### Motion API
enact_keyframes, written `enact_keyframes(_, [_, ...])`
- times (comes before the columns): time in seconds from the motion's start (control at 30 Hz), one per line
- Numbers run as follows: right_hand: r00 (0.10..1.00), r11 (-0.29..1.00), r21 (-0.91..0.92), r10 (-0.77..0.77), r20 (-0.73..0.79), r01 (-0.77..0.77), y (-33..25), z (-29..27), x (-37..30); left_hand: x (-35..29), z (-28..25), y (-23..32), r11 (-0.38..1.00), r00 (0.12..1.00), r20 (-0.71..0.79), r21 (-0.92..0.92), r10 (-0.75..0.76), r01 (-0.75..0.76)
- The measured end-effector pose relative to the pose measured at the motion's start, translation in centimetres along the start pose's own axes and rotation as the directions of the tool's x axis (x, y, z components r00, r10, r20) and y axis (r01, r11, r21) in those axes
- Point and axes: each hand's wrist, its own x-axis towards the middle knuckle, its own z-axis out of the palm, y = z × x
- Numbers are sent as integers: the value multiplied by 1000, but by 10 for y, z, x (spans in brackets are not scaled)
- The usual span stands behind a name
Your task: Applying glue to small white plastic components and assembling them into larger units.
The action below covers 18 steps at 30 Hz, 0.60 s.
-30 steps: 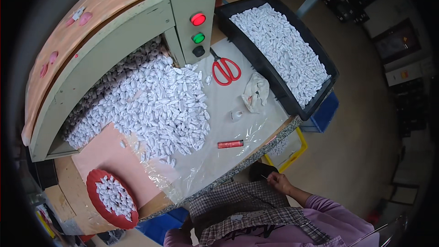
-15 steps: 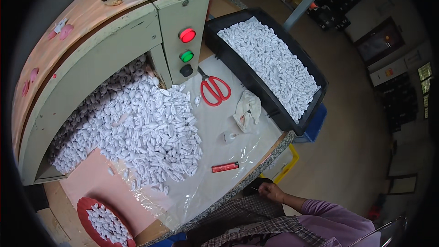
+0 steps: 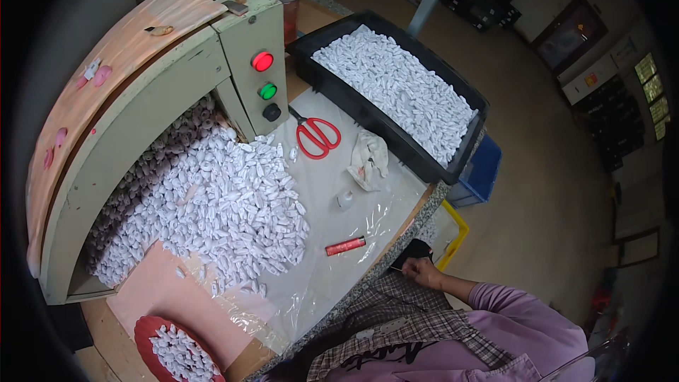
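The right hand (image 3: 424,271) is low over the lap (image 3: 407,296), just beside the table (image 3: 322,269). Its thumb and fingers are pressed together, and they pinch a thin stick (image 3: 396,268), which points toward the left. The fingers of the left hand are out of view, so I cannot tell their state. On the table there are a heap (image 3: 237,209) of white pieces, red-handled scissors (image 3: 317,139) and a black tray (image 3: 375,122).

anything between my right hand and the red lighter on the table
The table's speckled edge lies between your right hand and the red lighter; past that edge, nothing visible stands in the way.
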Motion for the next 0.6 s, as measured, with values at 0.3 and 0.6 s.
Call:
enact_keyframes(0.3, [959,953,138,-251,-129,268,0,49,-16,-58,-9,-3,995,998,-31,90,52,-49])
enact_keyframes(0.6, [912,875,316,-272,-306,367,-47,46,-95,-177,47,-19,999,993,-113,45,35,-30])
